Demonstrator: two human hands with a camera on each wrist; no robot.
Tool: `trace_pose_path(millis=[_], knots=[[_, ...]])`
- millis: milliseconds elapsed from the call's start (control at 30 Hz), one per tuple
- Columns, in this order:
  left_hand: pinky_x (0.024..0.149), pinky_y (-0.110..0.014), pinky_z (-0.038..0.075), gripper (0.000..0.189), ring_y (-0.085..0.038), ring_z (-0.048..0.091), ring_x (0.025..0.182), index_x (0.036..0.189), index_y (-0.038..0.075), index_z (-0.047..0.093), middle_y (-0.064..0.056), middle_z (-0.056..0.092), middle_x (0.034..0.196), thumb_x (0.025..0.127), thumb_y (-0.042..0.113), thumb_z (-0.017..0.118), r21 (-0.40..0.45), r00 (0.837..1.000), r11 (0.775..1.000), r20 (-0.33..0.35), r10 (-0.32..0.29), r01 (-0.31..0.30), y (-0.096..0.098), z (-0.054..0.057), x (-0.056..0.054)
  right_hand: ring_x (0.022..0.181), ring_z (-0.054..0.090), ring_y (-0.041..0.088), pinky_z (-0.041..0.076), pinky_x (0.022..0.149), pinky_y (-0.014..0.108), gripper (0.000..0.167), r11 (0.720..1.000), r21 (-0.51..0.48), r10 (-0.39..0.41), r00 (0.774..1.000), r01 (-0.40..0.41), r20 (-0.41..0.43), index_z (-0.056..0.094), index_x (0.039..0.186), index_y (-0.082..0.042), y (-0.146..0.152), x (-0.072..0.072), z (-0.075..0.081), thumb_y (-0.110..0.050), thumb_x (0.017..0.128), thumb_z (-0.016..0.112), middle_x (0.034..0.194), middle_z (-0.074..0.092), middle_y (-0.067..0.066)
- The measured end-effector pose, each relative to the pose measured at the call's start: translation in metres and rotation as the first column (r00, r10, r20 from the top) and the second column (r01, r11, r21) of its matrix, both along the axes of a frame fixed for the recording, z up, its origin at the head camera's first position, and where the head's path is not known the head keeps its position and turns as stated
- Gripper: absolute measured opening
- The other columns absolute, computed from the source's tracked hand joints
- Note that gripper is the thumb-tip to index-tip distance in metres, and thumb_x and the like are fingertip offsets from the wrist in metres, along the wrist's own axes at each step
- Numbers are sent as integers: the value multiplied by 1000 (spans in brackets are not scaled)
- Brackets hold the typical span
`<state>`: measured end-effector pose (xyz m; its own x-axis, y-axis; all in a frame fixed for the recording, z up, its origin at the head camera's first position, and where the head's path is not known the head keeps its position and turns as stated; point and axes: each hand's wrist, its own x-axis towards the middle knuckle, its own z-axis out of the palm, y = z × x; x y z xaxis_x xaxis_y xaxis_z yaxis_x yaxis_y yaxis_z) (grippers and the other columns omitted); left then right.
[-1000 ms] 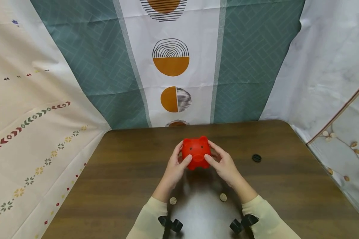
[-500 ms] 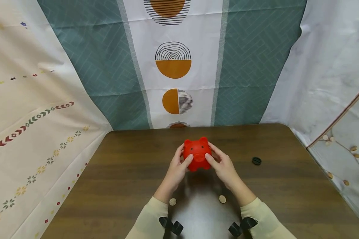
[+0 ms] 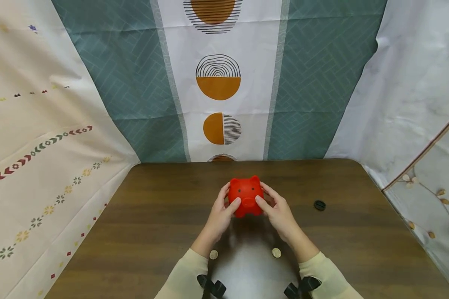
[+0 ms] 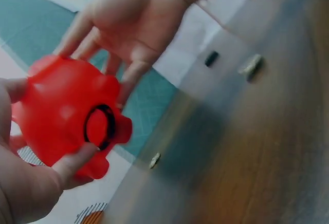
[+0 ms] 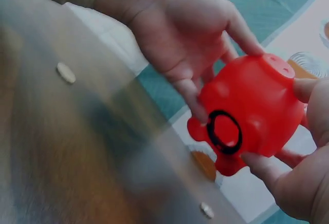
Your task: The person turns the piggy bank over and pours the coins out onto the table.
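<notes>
A red piggy bank (image 3: pixel 246 196) is held up over the table between both hands, its snout towards me in the head view. My left hand (image 3: pixel 220 212) grips one side of it, thumb at the front. On the opposite side my right hand (image 3: pixel 281 214) holds it in the same way. Both wrist views show the underside, where a black ring (image 5: pixel 211 127) surrounds a round opening. Fingertips of both hands lie close to that ring. To the right on the tabletop rests a small round black plug (image 3: pixel 319 205).
One gold-coloured coin (image 3: pixel 213 254) lies beside the left forearm, and another coin (image 3: pixel 276 252) near the right one. The brown wooden table (image 3: pixel 142 236) ends at a patterned cloth backdrop (image 3: pixel 142 83), with further cloths hanging at both sides.
The scene has slid slightly lower in the head view, table and coins included. Both hands keep hold of the piggy bank in nearly the same pose.
</notes>
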<state>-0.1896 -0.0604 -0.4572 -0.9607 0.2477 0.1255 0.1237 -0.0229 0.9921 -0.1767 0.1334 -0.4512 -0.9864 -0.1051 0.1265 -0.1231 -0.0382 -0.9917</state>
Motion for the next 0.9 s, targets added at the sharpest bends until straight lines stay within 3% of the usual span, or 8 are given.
trace_pose_path(millis=[133,267,367,433,500,633,700,900], knots=[[87,-44,53,65,-35,50,119,151,23,25,-9,35,147,96,26,59,5,999,1000,51,-4,4,-1,-4,1,120,51,33,55,84,41,55,1000,-15,11,999,-10,45,42,145,-18,-2,-1,-3,-24,94,63,142,45,11],[88,-42,52,65,-31,51,118,150,25,27,-6,36,145,95,30,61,22,999,999,38,-24,23,0,-4,2,114,54,27,55,83,36,54,1000,-11,-12,1000,12,28,45,144,-18,-2,1,0,-25,94,64,138,49,10],[92,-41,51,66,-31,47,122,150,23,25,-7,34,146,95,20,61,91,994,994,-101,-51,61,1,1,6,117,52,24,53,86,29,52,999,-21,-36,987,33,-157,47,142,-11,-2,6,5,-14,93,63,139,48,12],[95,-42,48,70,-34,43,127,151,20,22,-9,32,148,93,12,61,145,972,984,-224,-69,103,3,6,8,123,48,26,51,91,29,51,998,-42,-55,948,44,-313,46,141,-4,-3,8,9,-5,92,61,142,45,15],[94,-43,48,71,-35,43,127,151,19,21,-11,33,148,93,11,60,150,959,981,-271,-79,123,5,11,9,125,46,27,50,92,29,50,996,-60,-81,923,63,-375,45,141,-1,-4,10,11,-1,92,58,143,43,17],[91,-41,51,66,-31,50,120,150,23,26,-7,39,144,94,25,61,30,995,998,-78,-57,59,9,17,4,110,53,21,53,80,28,47,993,-62,-112,986,106,-123,44,143,-11,-4,8,10,-14,97,56,137,47,10],[90,-41,52,66,-29,51,118,150,23,27,-6,40,144,95,29,61,-23,999,999,31,-32,32,10,16,4,106,53,21,53,76,29,46,993,-49,-108,994,109,14,44,143,-15,-4,7,8,-20,99,55,135,47,7],[90,-44,51,67,-32,50,118,150,21,26,-9,37,145,94,24,62,14,996,1000,85,-3,2,10,12,5,114,50,27,52,80,29,47,995,-30,-92,994,93,52,42,143,-15,-5,6,5,-20,98,55,137,46,8]])
